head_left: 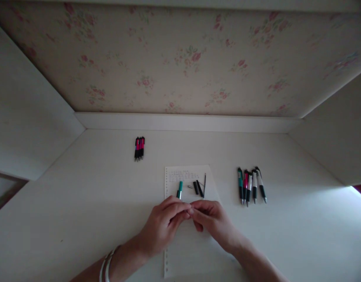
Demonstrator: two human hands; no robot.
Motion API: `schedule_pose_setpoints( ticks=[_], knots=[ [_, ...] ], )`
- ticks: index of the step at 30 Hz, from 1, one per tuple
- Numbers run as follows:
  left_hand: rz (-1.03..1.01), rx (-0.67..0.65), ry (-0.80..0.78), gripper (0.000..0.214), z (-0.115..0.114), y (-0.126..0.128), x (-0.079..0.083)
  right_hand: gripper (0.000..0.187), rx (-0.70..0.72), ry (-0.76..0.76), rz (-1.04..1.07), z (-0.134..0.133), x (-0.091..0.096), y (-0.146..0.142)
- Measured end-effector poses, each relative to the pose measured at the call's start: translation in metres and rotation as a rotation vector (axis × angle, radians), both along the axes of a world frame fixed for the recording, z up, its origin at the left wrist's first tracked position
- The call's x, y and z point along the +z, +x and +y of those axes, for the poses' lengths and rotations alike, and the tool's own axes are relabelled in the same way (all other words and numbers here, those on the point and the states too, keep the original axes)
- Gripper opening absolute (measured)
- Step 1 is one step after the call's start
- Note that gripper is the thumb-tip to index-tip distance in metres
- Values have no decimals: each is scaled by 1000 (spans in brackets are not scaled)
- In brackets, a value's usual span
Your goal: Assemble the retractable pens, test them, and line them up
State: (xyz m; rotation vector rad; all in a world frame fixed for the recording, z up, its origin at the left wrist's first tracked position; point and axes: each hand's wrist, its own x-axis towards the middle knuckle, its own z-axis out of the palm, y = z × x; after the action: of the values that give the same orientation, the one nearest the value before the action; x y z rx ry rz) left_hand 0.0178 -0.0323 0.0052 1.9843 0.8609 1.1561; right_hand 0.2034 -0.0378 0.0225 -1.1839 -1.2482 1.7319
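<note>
My left hand (165, 219) and my right hand (211, 217) meet over a sheet of punched paper (183, 256), their fingertips pinched together. Whatever lies between the fingertips is too small and too covered to make out. Just beyond my left fingers a green pen barrel (180, 186) shows, its lower end cut off from view by the hand. Farther right on the paper are a small silver pen tip (190, 187), two black pen pieces (195, 187) and a thin dark ink refill (204, 185). Handwriting runs along the top of the sheet.
Several pink and black pens (139, 149) lie side by side at the back left of the white desk (110, 188). To the right rests a group of pens (249, 186) in green, pink and white. White panels and a flowered back wall (180, 62) enclose the desk.
</note>
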Motion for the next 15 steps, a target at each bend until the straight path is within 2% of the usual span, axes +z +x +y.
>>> schedule_pose_setpoints(
  ticks=[3, 5, 7, 10, 12, 15],
  knots=[
    [-41, 30, 7, 15, -1, -1, -2, 39, 57, 3, 1, 3, 2, 2],
    [-51, 62, -77, 11, -1, -1, -3, 41, 38, 43, -74, 5, 2, 5],
    [-45, 103, -218, 7, 0, -1, -4, 42, -91, 159, -286, 8, 0, 10],
    [-36, 127, -370, 8, 1, -1, -4, 39, -320, 397, -758, 16, -5, 22],
    [-40, 115, -395, 10, 2, -1, -3, 39, -317, 433, -1035, 24, -7, 29],
    [-44, 102, -381, 12, 3, -1, -2, 38, -240, 387, -1305, 32, -6, 33]
  ],
)
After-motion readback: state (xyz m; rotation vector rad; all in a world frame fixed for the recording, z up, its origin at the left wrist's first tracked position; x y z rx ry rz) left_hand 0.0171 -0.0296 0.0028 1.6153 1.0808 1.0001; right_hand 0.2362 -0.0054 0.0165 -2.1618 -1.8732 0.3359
